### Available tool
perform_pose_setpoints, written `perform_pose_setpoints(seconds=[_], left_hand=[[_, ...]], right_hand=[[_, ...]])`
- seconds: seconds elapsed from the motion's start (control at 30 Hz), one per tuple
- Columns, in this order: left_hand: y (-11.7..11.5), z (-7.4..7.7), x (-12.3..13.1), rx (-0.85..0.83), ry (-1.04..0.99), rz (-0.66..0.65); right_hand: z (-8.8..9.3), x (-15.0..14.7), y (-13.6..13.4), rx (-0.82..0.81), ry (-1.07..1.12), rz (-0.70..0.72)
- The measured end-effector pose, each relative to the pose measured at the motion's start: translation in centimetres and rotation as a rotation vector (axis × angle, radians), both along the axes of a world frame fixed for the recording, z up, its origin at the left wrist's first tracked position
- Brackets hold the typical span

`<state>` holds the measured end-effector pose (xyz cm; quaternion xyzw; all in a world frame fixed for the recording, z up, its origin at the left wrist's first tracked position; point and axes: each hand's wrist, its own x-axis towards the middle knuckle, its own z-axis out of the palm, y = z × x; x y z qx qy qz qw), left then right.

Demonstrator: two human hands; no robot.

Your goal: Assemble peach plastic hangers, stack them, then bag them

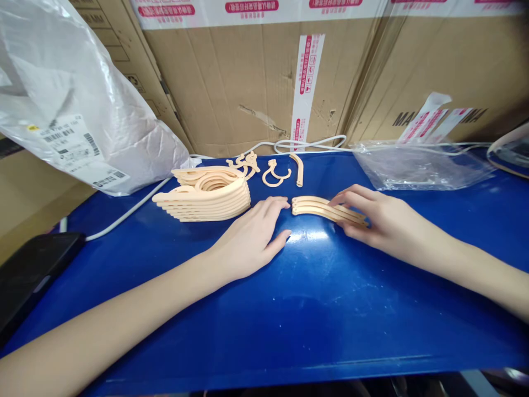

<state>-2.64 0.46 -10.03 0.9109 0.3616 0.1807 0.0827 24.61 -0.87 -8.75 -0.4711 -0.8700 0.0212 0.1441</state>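
My right hand (382,218) pinches the right end of a few cream, curved plastic strips (308,205), which lie side by side on the blue table and look like clothes-hanger arms. Facing their left end, my left hand (252,237) rests on the table with fingers stretched and thumb apart, holding nothing. Just beyond my left hand sits a neat stack of cream folding-hanger pieces (206,201). Behind that lie several small hooks (248,161), a single hook (276,176) and one loose curved strip (298,171).
Large cardboard boxes (231,82) form a wall along the back of the blue table (289,320). A white plastic mailing bag (124,121) leans at the left, above a black phone-like device (37,275). White cable (306,143) runs behind, near a clear plastic bag (417,168).
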Motion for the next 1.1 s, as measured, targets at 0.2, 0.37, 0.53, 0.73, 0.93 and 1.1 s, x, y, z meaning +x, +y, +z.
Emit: perform_pose_setpoints(seconds=[0.2, 0.37, 0.53, 0.73, 0.93, 1.1], left_hand=[[0.2, -0.1, -0.1, 0.021, 0.005, -0.009], [0.1, 0.0, -0.1, 0.015, 0.010, 0.002], [0.0, 0.0, -0.1, 0.009, 0.012, 0.003], [0.1, -0.1, 0.0, 0.009, 0.022, -0.001], [0.1, -0.1, 0.0, 0.003, 0.028, 0.002], [0.1, -0.1, 0.0, 0.004, 0.028, 0.001]], right_hand=[[0.0, 2.1, 2.8, 0.095, -0.147, -0.269], [0.5, 1.6, 7.0, 0.090, -0.157, -0.290], [0.5, -0.7, 10.2, 0.029, -0.064, -0.256], [0.1, -2.5, 11.9, 0.049, 0.021, -0.268], [-0.3, -2.8, 13.0, 0.067, 0.058, -0.269], [-0.7, -3.0, 13.4, 0.073, 0.065, -0.264]])
